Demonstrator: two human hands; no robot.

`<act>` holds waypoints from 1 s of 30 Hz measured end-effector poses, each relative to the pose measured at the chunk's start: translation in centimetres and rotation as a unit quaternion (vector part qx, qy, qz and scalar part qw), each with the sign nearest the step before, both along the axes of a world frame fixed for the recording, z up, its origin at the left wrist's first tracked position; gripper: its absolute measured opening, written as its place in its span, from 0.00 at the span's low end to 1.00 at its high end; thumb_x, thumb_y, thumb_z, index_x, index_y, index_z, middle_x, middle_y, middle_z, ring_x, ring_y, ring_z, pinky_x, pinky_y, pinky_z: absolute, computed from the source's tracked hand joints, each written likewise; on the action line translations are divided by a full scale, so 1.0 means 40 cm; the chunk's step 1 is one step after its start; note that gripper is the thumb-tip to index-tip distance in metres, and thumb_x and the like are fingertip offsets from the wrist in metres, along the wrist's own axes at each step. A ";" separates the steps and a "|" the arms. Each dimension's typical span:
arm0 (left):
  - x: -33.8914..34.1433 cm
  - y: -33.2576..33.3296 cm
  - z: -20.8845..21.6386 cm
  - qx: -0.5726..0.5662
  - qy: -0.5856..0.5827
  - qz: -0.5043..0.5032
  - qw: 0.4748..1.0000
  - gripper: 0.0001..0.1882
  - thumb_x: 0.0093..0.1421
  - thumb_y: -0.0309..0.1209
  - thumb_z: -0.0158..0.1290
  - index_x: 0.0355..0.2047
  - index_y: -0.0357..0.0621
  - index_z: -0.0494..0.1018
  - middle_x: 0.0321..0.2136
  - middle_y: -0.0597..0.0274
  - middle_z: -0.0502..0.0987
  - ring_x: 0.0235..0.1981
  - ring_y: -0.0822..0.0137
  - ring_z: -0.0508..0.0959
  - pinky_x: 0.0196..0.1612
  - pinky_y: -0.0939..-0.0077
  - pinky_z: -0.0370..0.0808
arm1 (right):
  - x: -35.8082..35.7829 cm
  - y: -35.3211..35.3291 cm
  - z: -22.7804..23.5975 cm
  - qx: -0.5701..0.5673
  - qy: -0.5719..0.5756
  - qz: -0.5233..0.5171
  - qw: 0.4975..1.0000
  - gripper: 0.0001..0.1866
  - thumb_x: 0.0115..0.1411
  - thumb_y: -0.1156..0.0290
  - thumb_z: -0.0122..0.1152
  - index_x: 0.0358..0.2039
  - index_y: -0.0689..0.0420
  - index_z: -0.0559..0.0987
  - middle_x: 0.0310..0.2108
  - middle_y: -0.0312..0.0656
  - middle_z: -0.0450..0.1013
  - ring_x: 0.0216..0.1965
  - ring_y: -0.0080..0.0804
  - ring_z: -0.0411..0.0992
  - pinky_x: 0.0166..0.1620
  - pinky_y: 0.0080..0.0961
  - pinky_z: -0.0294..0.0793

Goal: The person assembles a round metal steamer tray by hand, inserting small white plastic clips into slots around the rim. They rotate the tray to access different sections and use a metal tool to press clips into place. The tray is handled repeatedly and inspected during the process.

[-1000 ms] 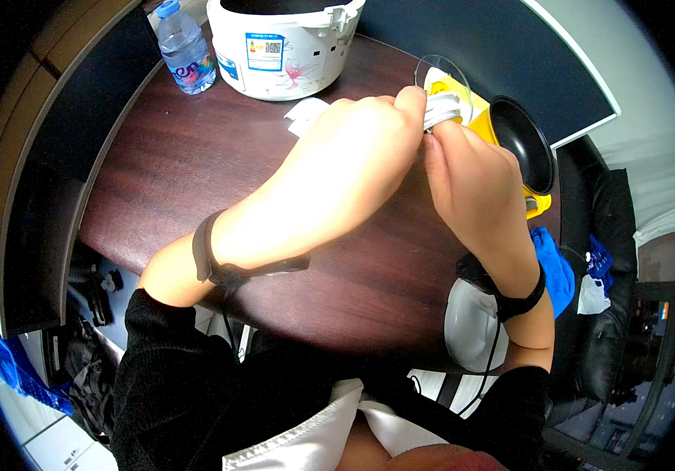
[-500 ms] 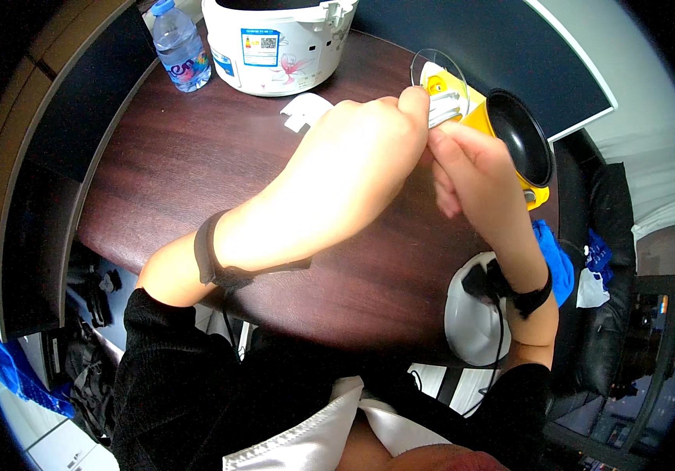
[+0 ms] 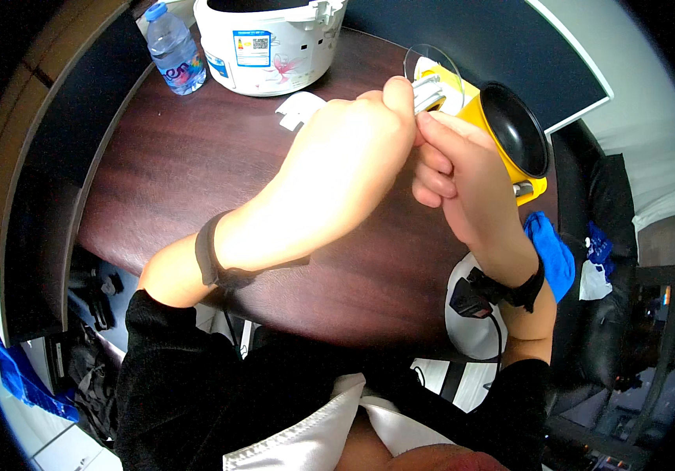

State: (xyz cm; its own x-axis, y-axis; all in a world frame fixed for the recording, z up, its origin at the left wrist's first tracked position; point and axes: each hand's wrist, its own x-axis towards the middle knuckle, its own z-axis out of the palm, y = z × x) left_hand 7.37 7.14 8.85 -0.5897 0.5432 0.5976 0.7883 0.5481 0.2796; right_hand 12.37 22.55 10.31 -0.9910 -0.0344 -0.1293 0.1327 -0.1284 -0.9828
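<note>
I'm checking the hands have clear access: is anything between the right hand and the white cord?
Nothing visible separates the right hand from the white cord; its fingertips are close beside it. The left hand hides part of the cord. The black bowl sits to the right, not between.

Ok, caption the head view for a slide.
Left hand grips a white bundle, right hand close beside, above a brown table holding a white appliance.
</note>
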 end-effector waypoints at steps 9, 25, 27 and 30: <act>-0.001 -0.011 0.007 0.011 -0.065 -0.026 0.997 0.17 0.53 0.25 0.55 0.43 0.36 0.65 0.26 0.40 0.76 0.29 0.42 0.77 0.29 0.54 0.74 | -0.001 0.013 -0.019 0.545 0.361 -0.085 0.752 0.08 0.62 0.67 0.55 0.32 0.59 0.74 0.19 0.46 0.70 0.21 0.44 0.71 0.25 0.35 0.69; 0.000 -0.005 0.002 -0.001 0.011 -0.023 1.000 0.09 0.54 0.23 0.52 0.32 0.33 0.64 0.20 0.45 0.75 0.22 0.50 0.79 0.24 0.65 0.76 | -0.003 0.010 -0.005 0.003 0.023 0.021 1.000 0.11 0.65 0.67 0.51 0.28 0.60 0.75 0.14 0.32 0.64 0.13 0.19 0.62 0.18 0.19 0.61; -0.014 -0.011 0.009 0.016 -0.008 -0.047 0.999 0.09 0.54 0.24 0.52 0.32 0.33 0.64 0.20 0.44 0.75 0.23 0.48 0.79 0.25 0.62 0.76 | -0.007 0.025 -0.011 0.000 0.039 0.041 0.998 0.13 0.66 0.66 0.51 0.28 0.60 0.76 0.16 0.29 0.64 0.13 0.14 0.59 0.17 0.15 0.58; -0.031 -0.029 0.032 0.054 -0.021 -0.048 0.997 0.11 0.55 0.26 0.54 0.34 0.32 0.65 0.21 0.42 0.76 0.25 0.46 0.79 0.28 0.59 0.75 | -0.028 0.078 -0.026 0.204 0.158 -0.065 0.964 0.13 0.65 0.64 0.53 0.30 0.61 0.77 0.16 0.29 0.65 0.14 0.13 0.60 0.18 0.13 0.58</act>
State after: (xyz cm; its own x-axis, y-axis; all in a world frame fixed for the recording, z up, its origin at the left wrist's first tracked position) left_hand 6.13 6.00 10.14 -0.5645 0.5316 0.6315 0.8215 0.4362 0.3673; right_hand 11.26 25.65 9.26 -0.9758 0.0817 0.2030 -0.1728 0.2811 -0.9440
